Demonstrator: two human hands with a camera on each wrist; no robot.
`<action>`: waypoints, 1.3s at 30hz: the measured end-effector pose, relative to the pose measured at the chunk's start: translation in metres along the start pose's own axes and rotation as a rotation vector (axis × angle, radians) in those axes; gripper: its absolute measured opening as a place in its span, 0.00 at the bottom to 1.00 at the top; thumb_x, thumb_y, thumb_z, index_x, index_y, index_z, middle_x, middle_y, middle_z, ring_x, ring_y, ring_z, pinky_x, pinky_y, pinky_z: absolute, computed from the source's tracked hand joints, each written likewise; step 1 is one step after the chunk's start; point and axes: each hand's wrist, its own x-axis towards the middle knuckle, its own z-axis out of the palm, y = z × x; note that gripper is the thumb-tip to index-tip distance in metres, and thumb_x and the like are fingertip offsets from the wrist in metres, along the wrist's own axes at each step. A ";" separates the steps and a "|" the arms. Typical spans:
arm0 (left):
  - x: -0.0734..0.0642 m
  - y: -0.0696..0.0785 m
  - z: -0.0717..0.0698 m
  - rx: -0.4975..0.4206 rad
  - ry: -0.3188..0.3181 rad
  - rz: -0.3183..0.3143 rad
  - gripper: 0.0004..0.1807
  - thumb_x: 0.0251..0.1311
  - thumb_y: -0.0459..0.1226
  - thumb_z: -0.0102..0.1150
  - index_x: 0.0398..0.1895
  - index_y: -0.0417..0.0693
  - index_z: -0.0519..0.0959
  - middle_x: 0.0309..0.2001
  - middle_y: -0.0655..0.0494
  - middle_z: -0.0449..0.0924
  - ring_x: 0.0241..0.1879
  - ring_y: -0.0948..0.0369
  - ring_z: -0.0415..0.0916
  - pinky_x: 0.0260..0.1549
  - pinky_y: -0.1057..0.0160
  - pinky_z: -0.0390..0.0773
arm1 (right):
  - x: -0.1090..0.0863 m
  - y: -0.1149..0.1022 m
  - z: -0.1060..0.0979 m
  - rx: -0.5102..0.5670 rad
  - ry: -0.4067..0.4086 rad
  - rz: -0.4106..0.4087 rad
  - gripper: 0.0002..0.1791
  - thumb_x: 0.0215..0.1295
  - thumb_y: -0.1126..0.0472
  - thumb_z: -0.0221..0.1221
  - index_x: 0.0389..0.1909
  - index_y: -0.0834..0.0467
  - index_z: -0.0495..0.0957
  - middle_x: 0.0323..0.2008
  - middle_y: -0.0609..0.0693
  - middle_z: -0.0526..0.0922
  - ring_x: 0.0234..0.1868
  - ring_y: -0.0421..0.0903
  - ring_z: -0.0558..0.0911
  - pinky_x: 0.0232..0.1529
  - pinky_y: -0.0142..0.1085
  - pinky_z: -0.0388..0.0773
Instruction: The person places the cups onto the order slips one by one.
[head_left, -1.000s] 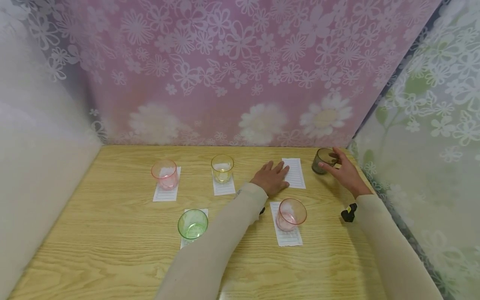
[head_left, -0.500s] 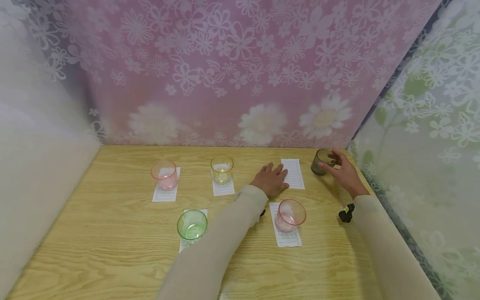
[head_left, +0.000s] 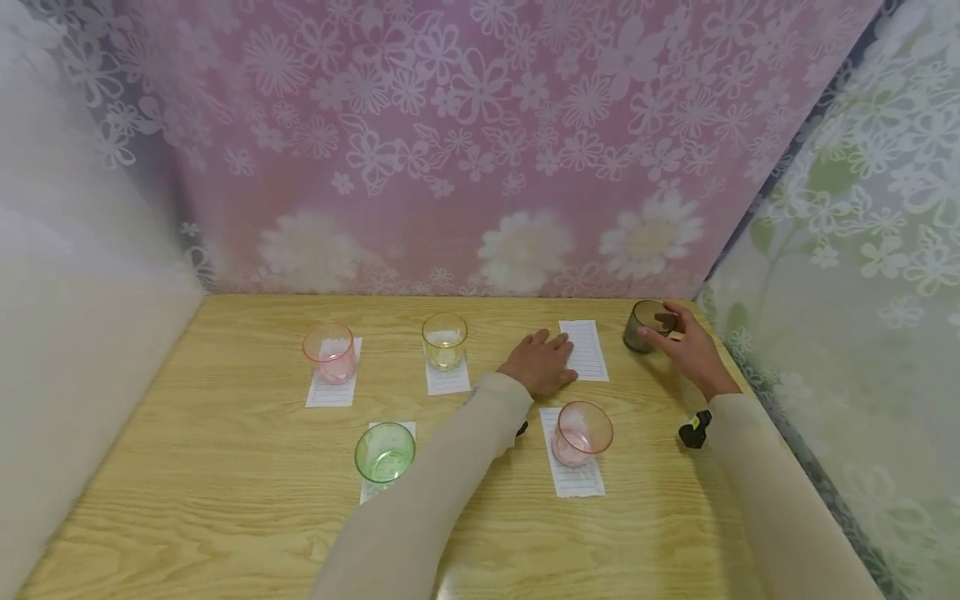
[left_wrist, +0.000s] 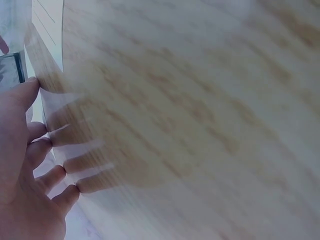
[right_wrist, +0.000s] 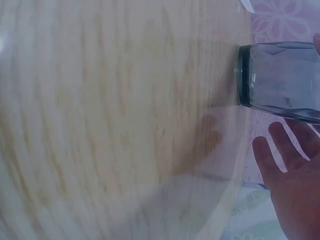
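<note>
At the far right of the head view stands a dark grey glass [head_left: 642,327], upright on the wooden table. My right hand [head_left: 693,350] holds it from the right near its rim, thumb on the near side. The right wrist view shows the same glass [right_wrist: 280,80] sideways, its base by the tabletop, with some fingers [right_wrist: 280,145] loose beside it. My left hand [head_left: 538,364] lies flat with spread fingers, the fingertips at the left edge of a lined paper slip [head_left: 588,354]. In the left wrist view that hand's fingertips [left_wrist: 70,192] rest on the tabletop.
Pink glasses [head_left: 330,358] [head_left: 573,446], a yellow glass [head_left: 444,350] and a green glass [head_left: 385,454] each stand on a lined slip. The left forearm passes between the green and the nearer pink glass. Flowered sheets [head_left: 480,167] wall in the back and right of the table [head_left: 225,467].
Almost nothing differs. Everything shifts slightly down in the head view; the right hand stays at the dark glass and the left hand beside the paper slip.
</note>
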 end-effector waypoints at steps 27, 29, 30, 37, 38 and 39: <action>-0.009 -0.005 0.000 0.017 0.022 -0.031 0.40 0.86 0.60 0.41 0.89 0.48 0.55 0.89 0.53 0.52 0.88 0.54 0.49 0.87 0.57 0.52 | 0.002 -0.030 0.014 0.009 0.005 -0.126 0.53 0.77 0.39 0.65 0.89 0.55 0.50 0.79 0.63 0.67 0.79 0.65 0.66 0.79 0.67 0.63; -0.010 -0.006 0.000 0.019 0.019 -0.033 0.40 0.86 0.60 0.41 0.89 0.47 0.55 0.89 0.53 0.53 0.88 0.54 0.49 0.87 0.58 0.52 | 0.002 -0.032 0.017 0.017 -0.003 -0.128 0.52 0.77 0.39 0.66 0.89 0.54 0.50 0.79 0.63 0.67 0.79 0.65 0.66 0.80 0.66 0.63; -0.010 -0.006 0.001 0.018 0.017 -0.035 0.40 0.86 0.60 0.41 0.89 0.47 0.55 0.89 0.53 0.53 0.88 0.54 0.49 0.87 0.58 0.53 | 0.002 -0.034 0.019 0.018 -0.006 -0.128 0.52 0.77 0.39 0.66 0.89 0.54 0.50 0.79 0.63 0.67 0.79 0.65 0.66 0.80 0.66 0.63; -0.012 -0.009 0.003 -0.017 0.016 -0.053 0.41 0.85 0.61 0.43 0.89 0.47 0.56 0.89 0.53 0.52 0.88 0.53 0.49 0.87 0.58 0.53 | 0.004 -0.046 0.032 0.018 -0.022 -0.143 0.51 0.76 0.39 0.67 0.89 0.51 0.52 0.78 0.62 0.69 0.79 0.63 0.68 0.80 0.66 0.63; -0.013 -0.010 0.004 -0.014 0.018 -0.053 0.41 0.85 0.61 0.43 0.89 0.47 0.56 0.89 0.53 0.53 0.88 0.53 0.49 0.87 0.58 0.53 | 0.004 -0.048 0.033 0.018 -0.025 -0.150 0.51 0.76 0.40 0.67 0.89 0.51 0.52 0.78 0.62 0.70 0.78 0.63 0.68 0.80 0.66 0.64; -0.013 -0.010 0.005 -0.008 0.021 -0.055 0.41 0.85 0.61 0.43 0.89 0.47 0.57 0.89 0.53 0.53 0.88 0.54 0.49 0.87 0.59 0.53 | 0.004 -0.049 0.035 0.017 -0.029 -0.159 0.50 0.76 0.40 0.67 0.89 0.50 0.53 0.78 0.62 0.70 0.78 0.63 0.69 0.80 0.66 0.64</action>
